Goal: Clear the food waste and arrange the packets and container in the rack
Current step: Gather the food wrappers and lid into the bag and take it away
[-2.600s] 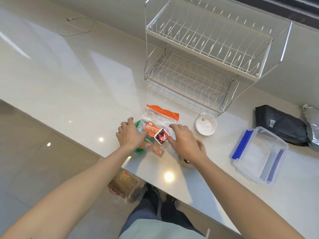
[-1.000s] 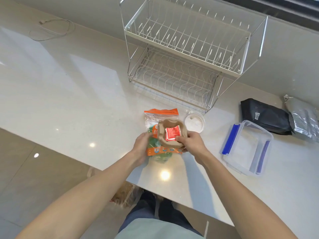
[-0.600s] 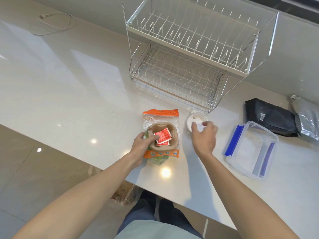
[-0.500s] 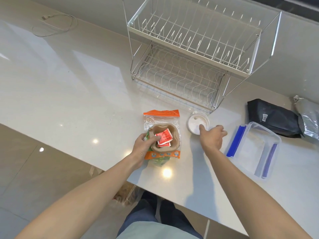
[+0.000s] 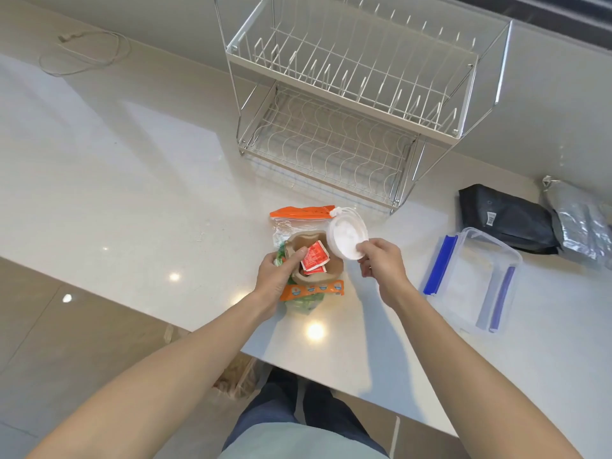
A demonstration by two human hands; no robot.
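A crumpled brown paper cup holding red sauce sachets rests on an orange-edged zip bag with green contents near the counter's front edge. My left hand grips the cup's left rim. My right hand holds a white plastic lid, lifted and tilted just right of the cup. A white two-tier wire rack stands behind, with nothing on either tier. A clear container with blue clips, a black packet and a silver packet lie to the right.
A white cable lies coiled at the counter's far left. Below the counter edge, on the floor by my legs, sits a brown bag. The pale counter stretches left of the zip bag.
My right hand let go of the cup, reached right to the white lid on the counter, picked it up and brought it beside the cup. My left hand stays on the cup.
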